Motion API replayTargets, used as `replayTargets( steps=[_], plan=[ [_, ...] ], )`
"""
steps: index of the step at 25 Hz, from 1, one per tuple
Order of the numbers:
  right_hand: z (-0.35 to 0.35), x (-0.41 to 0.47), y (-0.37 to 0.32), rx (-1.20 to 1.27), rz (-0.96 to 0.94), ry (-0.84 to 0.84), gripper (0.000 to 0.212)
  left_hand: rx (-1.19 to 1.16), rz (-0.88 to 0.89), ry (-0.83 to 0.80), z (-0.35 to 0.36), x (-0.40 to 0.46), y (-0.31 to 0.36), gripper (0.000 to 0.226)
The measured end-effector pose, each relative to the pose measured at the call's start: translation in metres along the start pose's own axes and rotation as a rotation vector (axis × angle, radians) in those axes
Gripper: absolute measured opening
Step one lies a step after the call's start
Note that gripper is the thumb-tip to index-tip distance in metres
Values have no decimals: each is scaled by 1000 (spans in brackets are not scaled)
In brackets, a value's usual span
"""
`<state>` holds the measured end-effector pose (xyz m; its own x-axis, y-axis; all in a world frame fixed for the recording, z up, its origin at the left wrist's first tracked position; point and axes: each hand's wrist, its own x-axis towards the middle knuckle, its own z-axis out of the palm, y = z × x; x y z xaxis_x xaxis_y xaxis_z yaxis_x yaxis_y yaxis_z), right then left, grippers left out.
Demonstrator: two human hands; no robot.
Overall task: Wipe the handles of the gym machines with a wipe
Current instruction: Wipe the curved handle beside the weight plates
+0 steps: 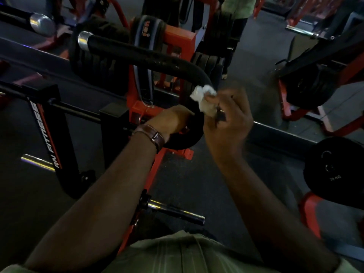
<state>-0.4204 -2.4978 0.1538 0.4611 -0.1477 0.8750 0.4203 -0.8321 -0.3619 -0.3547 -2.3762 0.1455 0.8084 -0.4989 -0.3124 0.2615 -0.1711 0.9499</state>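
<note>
A black padded machine handle (149,56) curves from a chrome end cap at upper left down to the centre of the view. My right hand (228,119) pinches a crumpled white wipe (204,95) and holds it against the handle's lower bend. My left hand (173,119), with a brown watch strap on its wrist, grips the lower black part of the same handle just below the wipe. The right hand is motion-blurred.
A black and red machine frame (49,133) with white lettering stands at left. Chrome pegs (175,210) stick out below. Weight plates (332,166) sit at right and behind the handle. A person in a green shirt (240,6) stands at the top.
</note>
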Motion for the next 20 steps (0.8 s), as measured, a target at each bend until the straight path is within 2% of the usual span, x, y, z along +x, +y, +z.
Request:
replayTargets(
  steps=[2,3,5,8,9,14,17,20],
  plan=[
    [-6,-33,3,-21,20,-104,7,-496,-105,-17,10,4,-5,25],
    [-10,-43,3,-7,19,-129,6,-630,-136,2,12,10,-8,20],
    [-7,-29,9,53,-25,-101,3,-731,-142,119,12,23,-12,14],
    [9,36,5,77,-108,5,6,-789,-92,308,17,32,-8,26],
    [13,49,3,119,-72,3,8,-809,-91,348,19,34,-8,29],
    [-9,14,8,265,361,-81,11,-902,-88,566,19,40,-8,32],
    [1,41,13,473,557,-207,12,-825,-137,645,21,45,-2,34],
    [16,73,29,825,765,-459,16,-769,-128,665,26,46,-2,21]
  ],
)
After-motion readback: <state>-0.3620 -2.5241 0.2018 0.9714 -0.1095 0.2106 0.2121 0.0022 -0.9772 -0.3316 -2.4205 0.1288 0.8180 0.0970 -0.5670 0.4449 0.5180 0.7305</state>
